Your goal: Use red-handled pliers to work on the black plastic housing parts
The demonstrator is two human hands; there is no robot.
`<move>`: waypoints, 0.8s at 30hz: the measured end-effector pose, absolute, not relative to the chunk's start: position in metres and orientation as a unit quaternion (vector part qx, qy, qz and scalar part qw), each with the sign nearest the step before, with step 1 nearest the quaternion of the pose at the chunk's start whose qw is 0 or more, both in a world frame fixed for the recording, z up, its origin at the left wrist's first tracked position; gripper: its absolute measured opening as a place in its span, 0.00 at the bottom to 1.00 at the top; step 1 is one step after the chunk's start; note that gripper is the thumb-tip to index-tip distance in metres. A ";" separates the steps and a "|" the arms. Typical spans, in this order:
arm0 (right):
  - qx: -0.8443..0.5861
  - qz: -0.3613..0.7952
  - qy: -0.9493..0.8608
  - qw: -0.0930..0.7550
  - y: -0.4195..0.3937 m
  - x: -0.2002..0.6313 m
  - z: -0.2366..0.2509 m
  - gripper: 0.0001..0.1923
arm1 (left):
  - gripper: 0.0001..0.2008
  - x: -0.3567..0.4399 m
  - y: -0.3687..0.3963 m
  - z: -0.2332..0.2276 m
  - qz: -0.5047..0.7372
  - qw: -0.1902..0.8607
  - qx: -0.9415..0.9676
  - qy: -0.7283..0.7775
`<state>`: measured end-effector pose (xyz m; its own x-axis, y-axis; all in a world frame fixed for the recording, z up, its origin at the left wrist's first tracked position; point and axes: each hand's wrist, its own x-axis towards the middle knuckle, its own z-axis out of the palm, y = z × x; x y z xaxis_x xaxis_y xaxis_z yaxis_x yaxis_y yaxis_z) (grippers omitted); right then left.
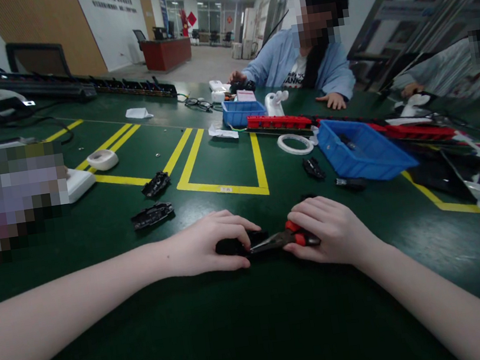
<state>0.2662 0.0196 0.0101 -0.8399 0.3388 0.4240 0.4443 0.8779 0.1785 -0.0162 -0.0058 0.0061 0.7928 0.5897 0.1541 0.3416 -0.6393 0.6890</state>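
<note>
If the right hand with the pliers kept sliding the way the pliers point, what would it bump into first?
The right hand holds red-handled pliers pointing left. Their tip is already at the small black part under the left hand, so that comes first.

You've got a green table (pixel 252 333) with yellow tape lines (pixel 223 187). Two black plastic parts (pixel 153 215) lie near left. Right, a blue bin (pixel 359 154), white ring (pixel 295 144) just beside it. Far: smaller blue bin (pixel 242 112), red strip (pixel 279 121), seated person in a light blue jacket (pixel 294 59).
</note>
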 end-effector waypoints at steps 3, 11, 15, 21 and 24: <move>-0.210 -0.137 -0.949 0.193 0.017 0.264 0.009 0.17 | 0.06 -0.016 -0.006 0.006 0.190 0.333 0.886 0.261; -0.219 -0.129 -0.948 0.193 0.017 0.263 0.007 0.16 | 0.06 -0.016 -0.006 0.005 0.195 0.333 0.885 0.259; -0.224 -0.121 -0.946 0.200 0.018 0.264 0.006 0.15 | 0.05 -0.016 -0.006 0.006 0.194 0.336 0.883 0.262; -0.224 -0.103 -0.946 0.212 0.018 0.265 0.006 0.15 | 0.06 -0.016 -0.007 0.006 0.190 0.335 0.883 0.268; -0.226 -0.097 -0.945 0.214 0.019 0.265 0.007 0.14 | 0.05 -0.016 -0.008 0.006 0.200 0.329 0.885 0.262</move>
<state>0.2648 0.0187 0.0066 -0.8060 0.3866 0.4483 0.4695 0.8787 0.0863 -0.0164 -0.0080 0.0058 0.7820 0.5962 0.1819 0.3328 -0.6461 0.6868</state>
